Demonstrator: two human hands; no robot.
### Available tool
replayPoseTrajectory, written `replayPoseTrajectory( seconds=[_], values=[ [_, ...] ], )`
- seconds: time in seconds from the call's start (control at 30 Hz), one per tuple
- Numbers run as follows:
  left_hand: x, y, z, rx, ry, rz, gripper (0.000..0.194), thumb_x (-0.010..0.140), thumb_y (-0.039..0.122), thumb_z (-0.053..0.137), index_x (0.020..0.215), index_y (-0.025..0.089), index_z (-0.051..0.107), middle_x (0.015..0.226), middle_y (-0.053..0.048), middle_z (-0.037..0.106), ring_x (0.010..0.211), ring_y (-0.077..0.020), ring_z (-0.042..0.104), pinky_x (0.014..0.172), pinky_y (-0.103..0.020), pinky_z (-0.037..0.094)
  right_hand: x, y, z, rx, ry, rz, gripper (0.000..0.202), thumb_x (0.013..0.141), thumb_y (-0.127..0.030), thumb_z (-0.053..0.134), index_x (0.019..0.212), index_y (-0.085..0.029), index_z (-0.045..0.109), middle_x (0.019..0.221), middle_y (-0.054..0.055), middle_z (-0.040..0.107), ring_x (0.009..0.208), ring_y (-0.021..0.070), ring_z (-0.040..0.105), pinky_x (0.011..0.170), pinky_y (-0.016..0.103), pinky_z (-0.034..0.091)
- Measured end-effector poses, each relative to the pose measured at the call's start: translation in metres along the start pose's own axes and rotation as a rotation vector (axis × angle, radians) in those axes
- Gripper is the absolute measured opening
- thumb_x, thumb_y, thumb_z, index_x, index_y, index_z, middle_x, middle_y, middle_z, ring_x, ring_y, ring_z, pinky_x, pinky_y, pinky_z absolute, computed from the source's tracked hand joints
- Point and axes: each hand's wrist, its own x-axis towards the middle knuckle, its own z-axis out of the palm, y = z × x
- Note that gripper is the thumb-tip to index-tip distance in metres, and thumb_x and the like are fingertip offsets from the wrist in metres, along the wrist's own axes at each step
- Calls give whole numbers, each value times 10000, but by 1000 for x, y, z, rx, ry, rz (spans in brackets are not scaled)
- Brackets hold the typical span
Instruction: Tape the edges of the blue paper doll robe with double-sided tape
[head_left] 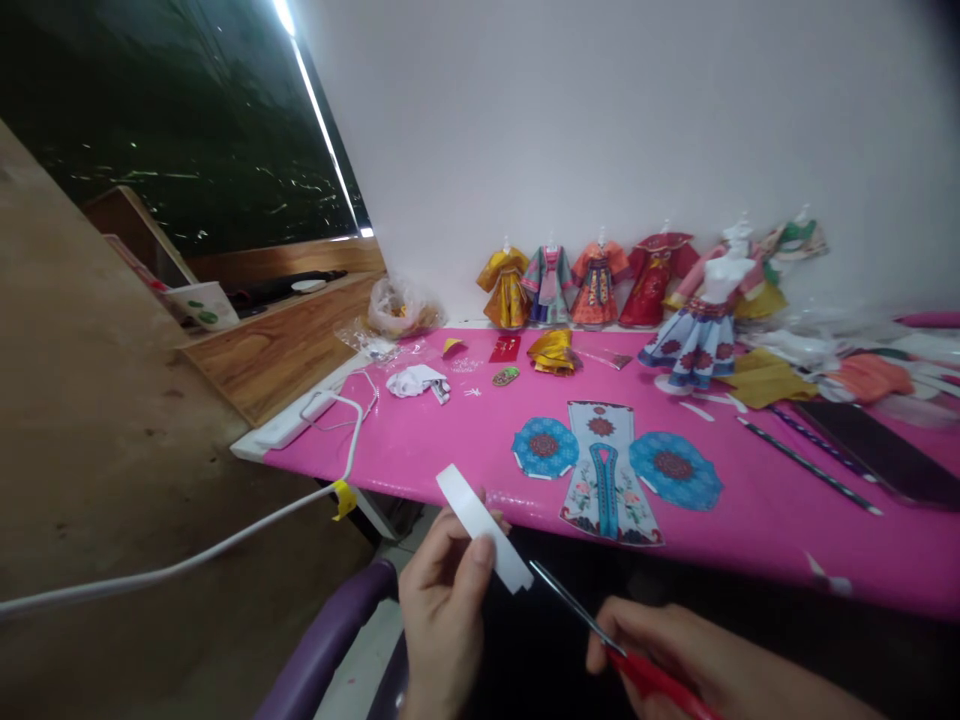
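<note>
My left hand [450,590] pinches a white strip [469,510] between thumb and fingers, just off the front edge of the pink table. To its right, my right hand [667,645] is closed on red-handled scissors [645,675]. The scissors' metal tip points up and left, close to the strip's lower right end. That end has a small notch in its edge. Beyond my hands, a patterned garment piece [601,425] lies flat on the table, with a round blue piece [545,447] at its left and another blue piece [675,468] at its right.
Small dressed figures [600,285] stand along the wall behind the pink table [450,440]. At the right lie a dark phone [885,450], pencils [810,465] and fabric [776,380]. A white cable [225,562] hangs at the left, near a purple armrest [330,640].
</note>
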Motion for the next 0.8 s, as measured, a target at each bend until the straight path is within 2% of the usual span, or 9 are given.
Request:
replayPoseTrajectory(
  seconds=[0.13, 0.2, 0.27, 0.37, 0.5, 0.6, 0.7, 0.8],
  values=[
    [8, -4, 1, -103, 0, -117, 262, 736, 408, 827, 817, 163, 780, 783, -73, 781, 726, -215, 709, 714, -314, 569, 3, 1, -9, 13, 25, 14, 439, 880, -598, 630, 1139, -247, 671, 741, -15, 575, 639, 147, 548, 618, 268, 456],
    [10, -5, 5, -150, -20, -169, 287, 740, 424, 821, 822, 155, 767, 738, -69, 765, 717, -220, 718, 706, -322, 581, 7, 8, -13, 29, 48, 21, 535, 876, -653, 605, 1196, -226, 649, 727, -24, 545, 614, 128, 529, 573, 242, 419],
    [13, -5, 11, -189, -45, -214, 302, 745, 433, 815, 820, 147, 754, 733, -71, 755, 700, -222, 720, 689, -331, 588, 13, 18, -16, 56, 122, 47, 623, 865, -687, 591, 1259, -204, 609, 752, -25, 539, 604, 113, 521, 557, 228, 404],
    [19, -5, 20, -228, -71, -272, 306, 744, 430, 818, 824, 144, 749, 738, -73, 756, 684, -211, 719, 670, -319, 589, 24, 32, -23, 25, 368, 71, 661, 841, -671, 610, 1291, -192, 541, 736, -54, 503, 506, 90, 469, 484, 222, 391],
    [32, -6, 33, -243, -86, -306, 299, 747, 408, 816, 859, 135, 769, 705, -77, 756, 683, -227, 732, 653, -315, 597, 33, 49, -46, -166, 715, -41, 474, 803, -584, 674, 1067, -206, 562, 641, -87, 444, 518, 117, 470, 498, 242, 404],
    [45, -8, 39, -228, -94, -340, 350, 674, 415, 869, 886, 153, 773, 725, -77, 772, 742, -263, 756, 646, -304, 605, 27, 59, -72, -304, 905, 8, 386, 815, -548, 667, 1003, -218, 601, 654, -33, 576, 628, 186, 587, 585, 290, 445],
    [56, -12, 43, -212, -80, -417, 460, 563, 396, 934, 934, 179, 771, 842, -85, 799, 849, -298, 764, 689, -308, 618, 12, 69, -99, -468, 1108, 111, 372, 810, -493, 645, 1051, -210, 634, 827, 77, 727, 807, 306, 686, 690, 375, 476],
    [67, -16, 47, -188, -59, -486, 492, 521, 355, 952, 949, 183, 780, 900, -93, 811, 897, -313, 762, 750, -322, 625, -3, 79, -120, -620, 1197, 185, 320, 832, -392, 556, 1060, -197, 667, 967, 139, 760, 902, 363, 699, 744, 420, 477]
  ],
)
